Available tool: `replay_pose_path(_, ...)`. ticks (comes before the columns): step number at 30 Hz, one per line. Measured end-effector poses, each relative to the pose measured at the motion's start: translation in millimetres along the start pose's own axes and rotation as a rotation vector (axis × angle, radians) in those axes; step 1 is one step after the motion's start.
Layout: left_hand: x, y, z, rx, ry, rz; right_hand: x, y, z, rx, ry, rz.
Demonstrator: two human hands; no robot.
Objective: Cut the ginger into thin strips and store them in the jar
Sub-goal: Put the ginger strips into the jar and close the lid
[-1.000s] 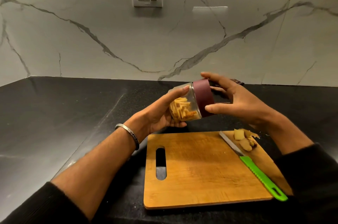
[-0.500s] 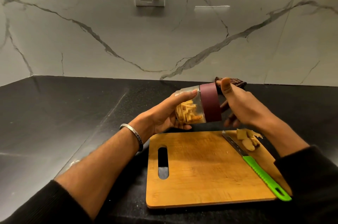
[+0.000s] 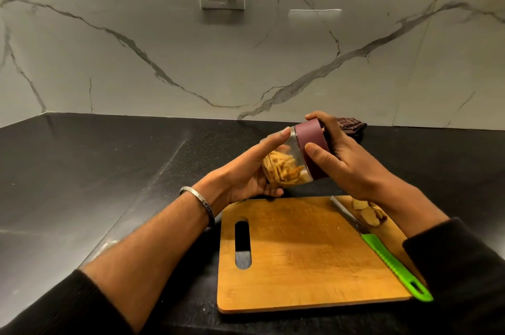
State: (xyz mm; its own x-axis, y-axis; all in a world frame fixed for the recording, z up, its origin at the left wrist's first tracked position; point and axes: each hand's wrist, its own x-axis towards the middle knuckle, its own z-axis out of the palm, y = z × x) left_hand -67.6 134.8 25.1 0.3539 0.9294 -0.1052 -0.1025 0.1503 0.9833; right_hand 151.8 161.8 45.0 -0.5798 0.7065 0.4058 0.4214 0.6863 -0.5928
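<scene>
Jar — tilted, maroon lid, w/ strips

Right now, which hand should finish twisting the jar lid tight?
Right. The right hand already wraps its fingers around the maroon lid, while the left hand cradles the tilted glass jar of ginger strips, steadying it.

Dim warm indoor light from above my head, bright strip glare on the marble wall, soft sheen on the dark tabletop, wide-angle bowing at the edges, my sleeves in near-black shadow, slight overall softness.
</scene>
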Motion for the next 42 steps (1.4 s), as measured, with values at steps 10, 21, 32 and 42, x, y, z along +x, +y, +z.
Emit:
replay_pose_path(10,2.9,-2.6,3.2,-0.036,0.009,0.110,3.2,-3.2,4.4,0.082,0.125,0.013)
replay_pose_path(21,8.5,-3.8,-8.9,0.129,0.107,0.242,6.4,-0.3,3.1,0.146,0.350,0.068)
replay_pose_path(32,17.1,-14.8,-13.6,0.569,0.254,0.337,8.1,4.9,8.5,-0.041,0.219,-0.068)
replay_pose_path(42,25.5,-20.1,-18.3,0.745,0.292,0.342,10.9,5.9,14.6,-0.118,0.184,-0.025)
